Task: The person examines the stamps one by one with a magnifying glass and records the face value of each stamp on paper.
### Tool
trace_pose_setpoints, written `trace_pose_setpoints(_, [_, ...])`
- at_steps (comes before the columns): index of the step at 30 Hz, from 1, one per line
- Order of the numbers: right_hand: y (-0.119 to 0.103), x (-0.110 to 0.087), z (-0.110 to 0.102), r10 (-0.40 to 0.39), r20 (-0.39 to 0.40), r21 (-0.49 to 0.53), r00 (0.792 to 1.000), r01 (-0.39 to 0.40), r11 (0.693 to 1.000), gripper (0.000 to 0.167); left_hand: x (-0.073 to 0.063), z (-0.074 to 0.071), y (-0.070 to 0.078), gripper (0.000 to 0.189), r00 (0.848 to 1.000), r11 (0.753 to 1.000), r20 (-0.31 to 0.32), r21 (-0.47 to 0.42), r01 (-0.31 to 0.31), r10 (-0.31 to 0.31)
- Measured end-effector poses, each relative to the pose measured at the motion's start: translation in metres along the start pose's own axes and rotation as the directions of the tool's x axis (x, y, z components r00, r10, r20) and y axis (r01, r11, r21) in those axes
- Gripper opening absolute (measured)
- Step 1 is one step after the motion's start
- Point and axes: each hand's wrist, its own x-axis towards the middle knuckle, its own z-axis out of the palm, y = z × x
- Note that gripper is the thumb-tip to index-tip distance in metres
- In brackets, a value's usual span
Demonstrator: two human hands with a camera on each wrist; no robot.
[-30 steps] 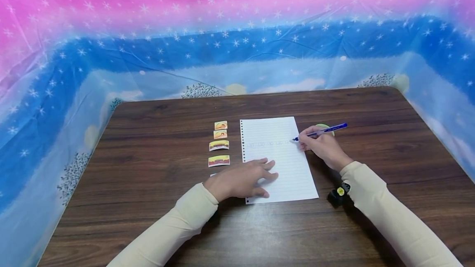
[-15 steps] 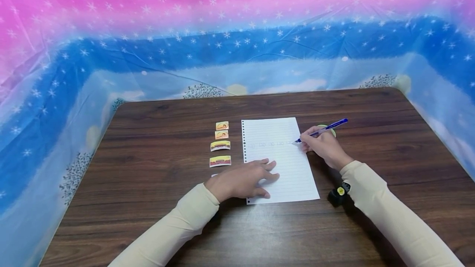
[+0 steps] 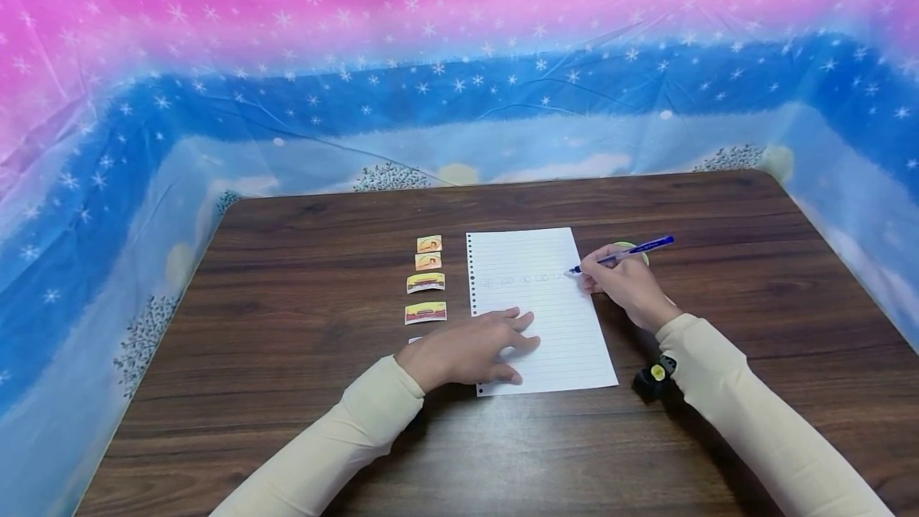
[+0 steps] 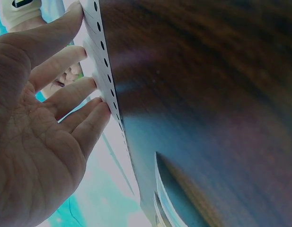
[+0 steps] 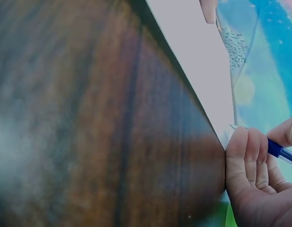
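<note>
A white lined sheet of loose-leaf paper (image 3: 560,349), punched with holes down its left edge, lies on the brown table. My left hand (image 3: 467,349) rests on its lower left part with fingers spread; the left wrist view shows the fingertips (image 4: 103,108) touching the sheet near the holes. Between thumb and fingers of my right hand (image 3: 626,284) is a blue pen (image 3: 656,243), tilted, its tip at the sheet near the right edge. A faint row of handwritten numbers (image 3: 524,279) runs across the paper up to the tip.
Left of the sheet, small picture cards stand in a column: two orange ones (image 3: 429,244) and two yellow-and-red ones (image 3: 426,313). A white edge (image 3: 414,340) peeks out by my left hand. Something round and green (image 3: 621,244) is partly hidden behind my right hand.
The pen tip has shifted slightly at the row's right end, where the last number now looks fuller. My left hand stays in place on the sheet.
</note>
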Motion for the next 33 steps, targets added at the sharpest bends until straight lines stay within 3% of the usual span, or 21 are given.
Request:
trace_pose_setpoints(8, [0.000,0.002,-0.007,-0.068,-0.012,0.121,0.998,0.069,0.990,0.025,0.000,-0.003,-0.001,0.058,1.000,1.000,0.002,-0.009,0.002,-0.002])
trace_pose_setpoints(15, [-0.008,-0.007,-0.022,-0.136,-0.042,0.037,0.990,0.138,0.990,0.031,-0.001,-0.003,-0.002,0.059,1.000,1.000,-0.012,0.017,0.005,-0.004])
trace_pose_setpoints(20, [-0.009,-0.014,-0.029,-0.178,-0.057,0.090,0.982,0.183,0.979,0.034,-0.004,-0.006,0.000,0.061,0.998,0.999,-0.069,0.040,-0.003,0.005])
trace_pose_setpoints(27, [-0.003,-0.026,-0.038,-0.246,-0.136,0.006,0.960,0.249,0.969,0.032,-0.023,-0.013,0.002,0.059,0.985,0.999,-0.169,0.013,-0.029,0.031])
trace_pose_setpoints(33, [0.004,-0.036,-0.042,-0.266,-0.170,0.123,0.949,0.288,0.950,0.028,-0.050,-0.014,0.004,0.060,0.978,0.999,-0.206,-0.026,0.029,-0.034])
